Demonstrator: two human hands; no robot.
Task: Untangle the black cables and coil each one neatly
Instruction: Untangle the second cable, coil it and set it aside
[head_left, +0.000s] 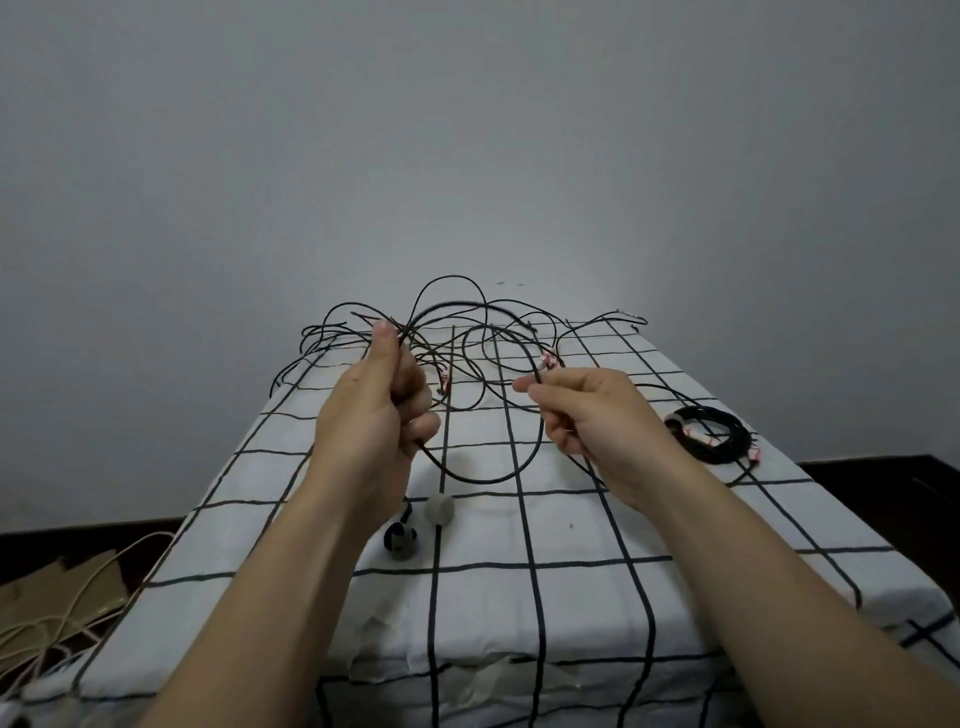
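Note:
A loose tangle of thin black cables (467, 332) sprawls over the far end of the table. My left hand (379, 400) is raised above the cloth and closed around a black cable, thumb up. From it a loop of that cable (483, 478) hangs down and rises to my right hand (587, 410), which pinches the same cable between thumb and forefinger. A finished black coil (711, 434), bound with a pale strap, lies at the right side of the table.
The table wears a white cloth with a black grid (571, 597). Two small grey strap rolls (439, 509) (400, 540) lie near the middle. Cardboard and beige cords (57, 608) sit on the dark floor at the left. A plain wall stands close behind.

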